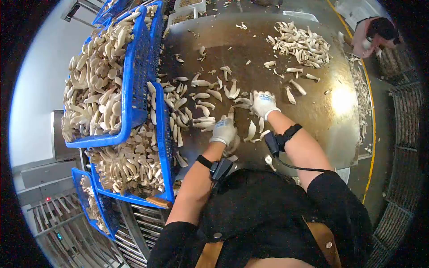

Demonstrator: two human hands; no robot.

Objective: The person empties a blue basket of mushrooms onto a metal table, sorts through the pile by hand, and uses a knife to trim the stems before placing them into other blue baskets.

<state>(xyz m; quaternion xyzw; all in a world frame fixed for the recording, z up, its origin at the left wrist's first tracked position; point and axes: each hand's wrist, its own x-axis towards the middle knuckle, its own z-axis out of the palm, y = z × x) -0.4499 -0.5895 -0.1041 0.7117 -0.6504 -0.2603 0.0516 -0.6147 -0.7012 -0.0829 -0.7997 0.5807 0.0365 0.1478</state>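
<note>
My left hand (pixel 224 130), in a white glove, is closed around a pale mushroom (pixel 233 145) low over the metal table. Its fingers are partly hidden. To the right and a little farther away, my right hand (pixel 264 104), also gloved, has its fingers curled at the tabletop; what they grip, if anything, is hidden. Beside its fingertips lie more long-stemmed mushrooms (pixel 242 103). Between my hands and my body are a few loose mushrooms (pixel 251 131).
On the left, a blue basket (pixel 129 100) heaped with mushrooms stands above another full blue basket (pixel 166 147). A mushroom pile (pixel 304 44) covers the table's (pixel 313 116) far right part. Another person (pixel 375 35) is at the upper right. A cable runs from my right wrist.
</note>
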